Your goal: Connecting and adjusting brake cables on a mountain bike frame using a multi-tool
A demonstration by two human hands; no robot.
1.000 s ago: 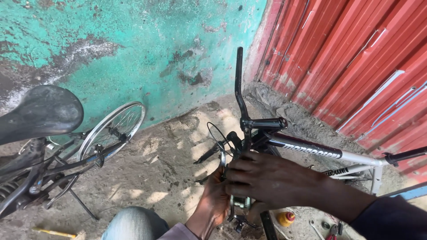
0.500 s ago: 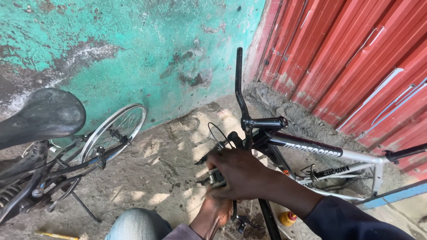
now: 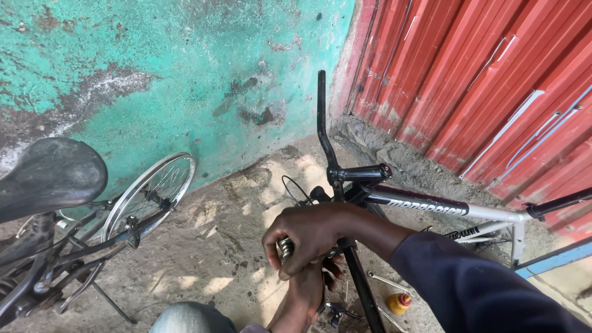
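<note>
The white-framed bicycle with black handlebar [image 3: 425, 206] is taken as the landmark, standing at the centre-right of the view. Against its near end the right hand [image 3: 308, 237] is laid over a ribbed metal part [image 3: 285, 248], and the left hand [image 3: 305, 296] is placed directly beneath that hand. Behind the bicycle the turquoise plastered wall [image 3: 172, 80] is found, and to its right the red corrugated metal sheeting [image 3: 481, 80]. Well to its left a second bicycle with black saddle and spoked wheel [image 3: 74, 216] is parked. Just below its frame, on the bare sandy ground [image 3: 216, 246], a small yellow bottle with red cap [image 3: 399, 303] is set.
</note>
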